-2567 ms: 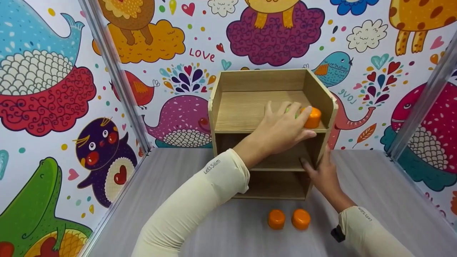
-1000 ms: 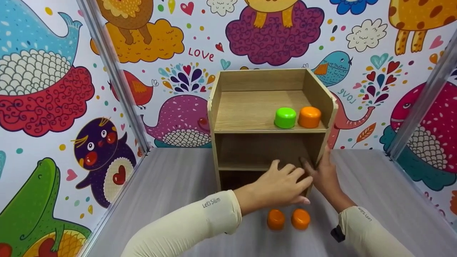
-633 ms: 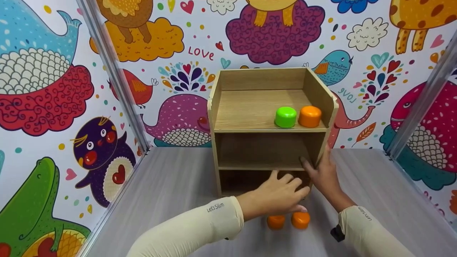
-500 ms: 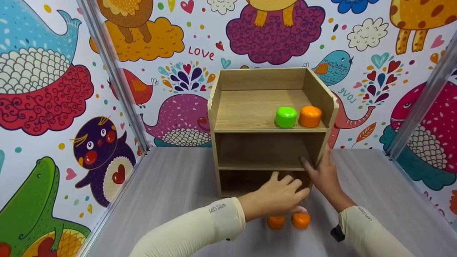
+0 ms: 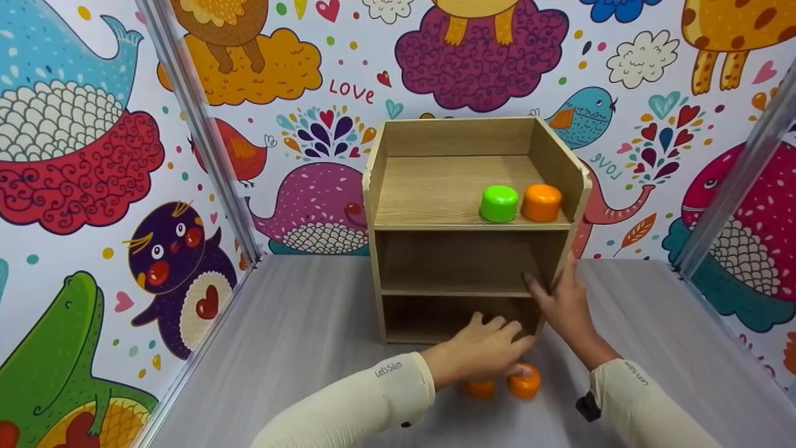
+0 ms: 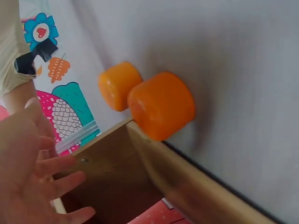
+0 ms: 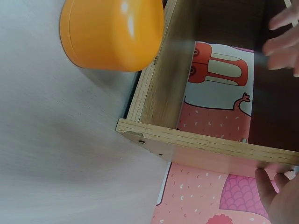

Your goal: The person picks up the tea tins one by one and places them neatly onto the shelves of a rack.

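My left hand [image 5: 482, 348] hovers with spread, slightly bent fingers above two orange rounded plastic cylinders, a right one [image 5: 525, 387] and a left one [image 5: 481, 391] partly hidden beneath it. In the left wrist view both the near cylinder [image 6: 161, 105] and the far cylinder [image 6: 119, 86] stand apart from the fingers [image 6: 60, 184]. My right hand [image 5: 569, 311] grips the right side panel of a small wooden shelf [image 5: 435, 193], thumb inside the middle compartment, fingers outside. On its top board sit a green cylinder [image 5: 499, 204] and an orange cylinder [image 5: 541, 203], side by side.
The shelf has two open compartments under its top board and stands on a grey table [image 5: 311, 311]. Cartoon-printed walls [image 5: 479, 56] enclose the table at the back and both sides, with metal posts [image 5: 199, 130] at the corners.
My left hand has come away from the top board, leaving the green cylinder beside the orange one, and lowered toward the two orange cylinders in front. The right hand keeps its grip on the shelf.
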`<state>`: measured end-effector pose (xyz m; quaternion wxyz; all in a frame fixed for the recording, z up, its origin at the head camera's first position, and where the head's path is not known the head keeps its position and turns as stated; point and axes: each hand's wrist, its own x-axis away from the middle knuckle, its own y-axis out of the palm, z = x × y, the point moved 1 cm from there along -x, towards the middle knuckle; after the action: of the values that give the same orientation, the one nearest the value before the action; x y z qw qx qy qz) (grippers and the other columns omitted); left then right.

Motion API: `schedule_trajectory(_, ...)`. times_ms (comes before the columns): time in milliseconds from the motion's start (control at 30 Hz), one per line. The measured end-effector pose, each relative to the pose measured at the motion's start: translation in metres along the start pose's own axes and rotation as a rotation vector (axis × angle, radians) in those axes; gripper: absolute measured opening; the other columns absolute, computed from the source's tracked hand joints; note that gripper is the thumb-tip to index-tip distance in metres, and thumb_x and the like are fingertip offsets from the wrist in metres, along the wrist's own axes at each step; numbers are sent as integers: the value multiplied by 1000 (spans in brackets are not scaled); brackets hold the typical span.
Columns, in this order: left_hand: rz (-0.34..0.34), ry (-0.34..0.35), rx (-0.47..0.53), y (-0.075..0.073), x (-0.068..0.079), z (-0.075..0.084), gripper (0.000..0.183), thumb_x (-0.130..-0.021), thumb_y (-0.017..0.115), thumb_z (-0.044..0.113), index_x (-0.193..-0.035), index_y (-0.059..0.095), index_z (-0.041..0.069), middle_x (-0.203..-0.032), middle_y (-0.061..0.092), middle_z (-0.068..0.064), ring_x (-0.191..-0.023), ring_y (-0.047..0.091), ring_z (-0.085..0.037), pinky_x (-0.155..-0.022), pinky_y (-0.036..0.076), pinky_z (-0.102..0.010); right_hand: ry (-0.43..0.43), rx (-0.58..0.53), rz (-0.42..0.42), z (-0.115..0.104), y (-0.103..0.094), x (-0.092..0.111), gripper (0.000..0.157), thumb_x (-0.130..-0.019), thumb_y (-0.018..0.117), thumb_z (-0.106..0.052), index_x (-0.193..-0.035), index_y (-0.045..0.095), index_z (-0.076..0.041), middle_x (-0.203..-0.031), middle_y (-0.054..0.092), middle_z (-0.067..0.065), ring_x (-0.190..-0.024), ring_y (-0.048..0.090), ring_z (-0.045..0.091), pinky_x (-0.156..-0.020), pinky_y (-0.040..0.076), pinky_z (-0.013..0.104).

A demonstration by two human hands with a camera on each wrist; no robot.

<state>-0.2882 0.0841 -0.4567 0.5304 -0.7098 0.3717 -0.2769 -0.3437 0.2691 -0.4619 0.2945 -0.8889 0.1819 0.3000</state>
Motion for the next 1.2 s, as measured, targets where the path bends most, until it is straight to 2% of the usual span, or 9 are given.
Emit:
schedule_trajectory(167, 16, 3, -1, 19, -1, 3, 59, -89, 23, 67, -138, 37, 37, -125, 46, 10, -112, 50, -17, -88, 45, -49, 5, 4, 7, 0, 0, 1, 90, -80, 74, -28, -148, 17, -25, -127, 50, 19, -110, 56, 36, -93, 41, 57)
schedule_trajectory(400, -13, 0, 69, 39, 1, 4, 59, -89, 26, 68, -138, 36, 38, -125, 46, 9, -111, 50, -18, -89, 44, -51, 60, 3, -57, -4, 0, 0, 89, -82, 71, -34, -148, 10, -32, -136, 43, 16, -118, 50, 37, -96, 37, 59)
schedule_trajectory(567, 10, -10, 69, 51, 8, 0, 53, -91, 27, 66, -130, 44, 35, -121, 48, 8, -105, 52, -18, -88, 45, -51, 72, 6, -64, -5, 0, -1, 89, -83, 70, -35, -148, 10, -31, -137, 43, 16, -120, 49, 37, -96, 37, 59)
schedule_trajectory(733, 4, -17, 97, 63, 16, -4, 50, -90, 26, 66, -121, 49, 34, -119, 49, 6, -105, 53, -18, -88, 45, -53, 58, -10, -63, -4, 0, -2, 89, -83, 70, -34, -148, 11, -28, -134, 45, 18, -118, 51, 37, -95, 37, 60)
schedule_trajectory(967, 26, -20, 98, 75, 28, -4, 48, -91, 29, 66, -120, 50, 33, -116, 52, 7, -106, 53, -17, -88, 43, -48, 62, -5, -51, -3, -1, -2, 87, -83, 71, -34, -146, 11, -37, -133, 48, 17, -117, 53, 37, -94, 39, 58)
schedule_trajectory(1200, -12, -1, 151, 82, 32, -1, 48, -91, 32, 64, -125, 47, 33, -120, 52, 8, -116, 52, -17, -91, 41, -56, 34, -5, -16, -2, -1, 0, 90, -81, 72, -30, -149, 12, -31, -132, 47, 18, -114, 53, 36, -93, 40, 57)
